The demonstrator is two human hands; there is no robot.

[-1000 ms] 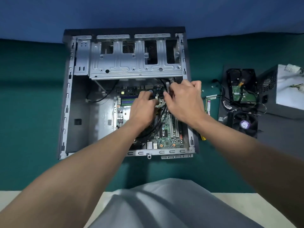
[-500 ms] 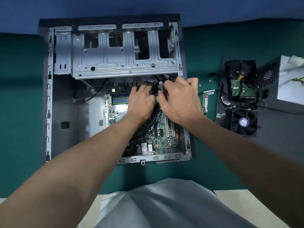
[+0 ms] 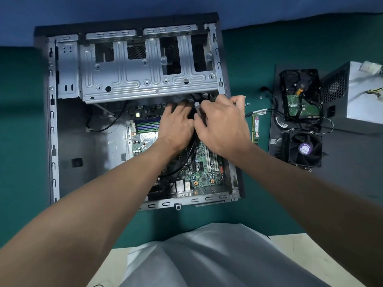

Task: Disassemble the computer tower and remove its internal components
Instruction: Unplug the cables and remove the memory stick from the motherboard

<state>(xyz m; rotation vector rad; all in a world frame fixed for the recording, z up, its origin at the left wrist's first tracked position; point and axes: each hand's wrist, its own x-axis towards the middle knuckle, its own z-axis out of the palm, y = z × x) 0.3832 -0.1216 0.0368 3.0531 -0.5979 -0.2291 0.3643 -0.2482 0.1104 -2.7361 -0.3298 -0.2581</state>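
Just below the drive cage (image 3: pixel 145 83) in the opened computer tower (image 3: pixel 68 162), the right hand (image 3: pixel 223 125) grips a grey-handled tool (image 3: pixel 196 105) and the left hand (image 3: pixel 176 125) rests on black cables (image 3: pixel 191 149), grip unclear, so a slip could gouge the motherboard (image 3: pixel 205 172) there.

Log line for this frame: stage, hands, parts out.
stage: motherboard in case | left hand: at black cables, grip hidden | right hand: grips grey handle | out: hard drive, fan, power supply, RAM stick
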